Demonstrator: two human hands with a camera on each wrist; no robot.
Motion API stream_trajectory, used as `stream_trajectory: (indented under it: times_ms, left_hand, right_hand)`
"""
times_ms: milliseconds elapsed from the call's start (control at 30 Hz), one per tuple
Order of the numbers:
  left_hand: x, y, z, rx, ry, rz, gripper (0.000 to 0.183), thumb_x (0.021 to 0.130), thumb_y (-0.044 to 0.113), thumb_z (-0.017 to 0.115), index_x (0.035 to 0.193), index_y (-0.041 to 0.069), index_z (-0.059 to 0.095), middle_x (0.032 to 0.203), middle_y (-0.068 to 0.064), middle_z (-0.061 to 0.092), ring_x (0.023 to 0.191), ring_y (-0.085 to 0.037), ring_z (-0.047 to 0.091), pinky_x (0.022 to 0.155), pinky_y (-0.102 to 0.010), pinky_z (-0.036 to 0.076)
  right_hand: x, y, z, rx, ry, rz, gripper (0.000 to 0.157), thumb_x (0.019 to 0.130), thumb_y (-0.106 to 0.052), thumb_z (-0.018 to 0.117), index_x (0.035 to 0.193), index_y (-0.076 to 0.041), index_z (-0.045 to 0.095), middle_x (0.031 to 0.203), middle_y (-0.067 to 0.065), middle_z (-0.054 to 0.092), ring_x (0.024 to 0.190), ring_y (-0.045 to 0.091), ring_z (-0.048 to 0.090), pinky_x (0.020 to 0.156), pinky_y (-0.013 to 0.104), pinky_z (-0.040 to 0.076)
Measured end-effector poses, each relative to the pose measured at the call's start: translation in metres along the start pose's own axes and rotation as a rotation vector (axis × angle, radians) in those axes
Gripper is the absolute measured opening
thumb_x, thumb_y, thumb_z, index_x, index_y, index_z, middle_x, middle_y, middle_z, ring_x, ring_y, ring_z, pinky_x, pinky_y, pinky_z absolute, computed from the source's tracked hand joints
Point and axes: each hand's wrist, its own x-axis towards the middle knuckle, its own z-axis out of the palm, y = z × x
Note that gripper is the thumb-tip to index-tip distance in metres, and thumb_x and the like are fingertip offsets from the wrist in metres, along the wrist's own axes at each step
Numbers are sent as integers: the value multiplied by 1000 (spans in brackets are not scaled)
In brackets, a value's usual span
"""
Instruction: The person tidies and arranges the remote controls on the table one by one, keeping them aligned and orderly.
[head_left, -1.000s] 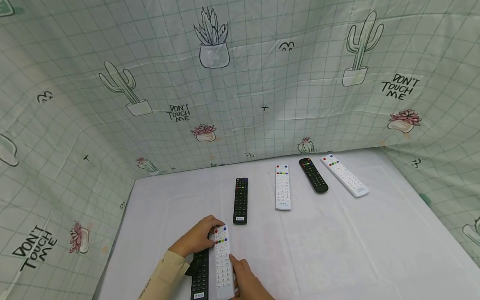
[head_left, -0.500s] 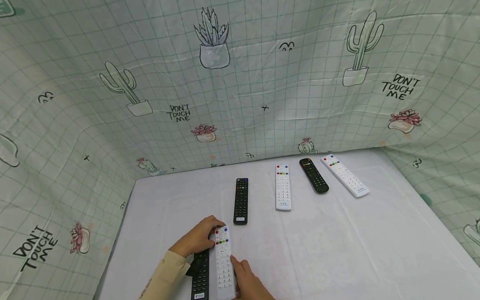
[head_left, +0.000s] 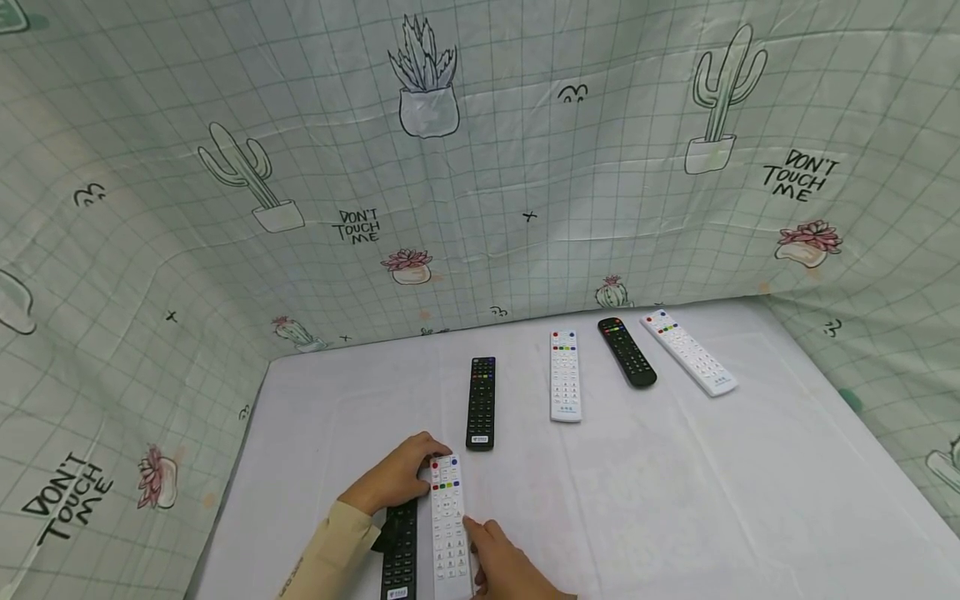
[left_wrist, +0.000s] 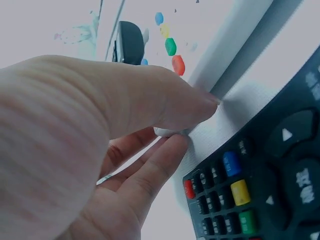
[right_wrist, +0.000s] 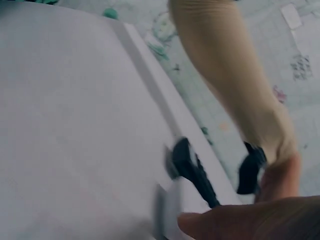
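A white remote control point(head_left: 450, 533) lies lengthwise at the front of the table, with coloured buttons at its far end. My left hand point(head_left: 401, 475) holds its far left corner, thumb point(left_wrist: 165, 95) against the side and fingers round the far end. Along its right edge my right hand point(head_left: 501, 562) grips it with the thumb, the fingers curled low and partly hidden. Just left of it lies a black remote control point(head_left: 400, 554), partly under my left wrist. The left wrist view shows this black remote point(left_wrist: 280, 175) close up, apart from the white one. The right wrist view is blurred.
Behind my hands lies another black remote point(head_left: 481, 404). Farther right are a white remote point(head_left: 566, 375), a rounded black remote point(head_left: 627, 352) and a slanted white remote point(head_left: 690, 352). A cactus-print cloth point(head_left: 487, 167) rises along the back and sides of the white table point(head_left: 675, 500).
My right hand has shifted slightly right and toward the front, its wrist swinging outward. The white remote has barely moved. My left hand stays in place.
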Motion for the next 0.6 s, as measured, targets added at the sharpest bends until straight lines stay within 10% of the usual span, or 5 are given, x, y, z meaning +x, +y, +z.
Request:
stream_trajectory:
  times_ms: [600]
  left_hand:
    - [34,1,-25,-59,99,-69,52,89,-12,72,139,0,63,125,-15,64,118,-36,62,105,-51,54]
  right_hand:
    - [23,-1,-60,22,363,-57,69,86,-2,81,143,14,47,113,19,58,93,22,65,72,25,55]
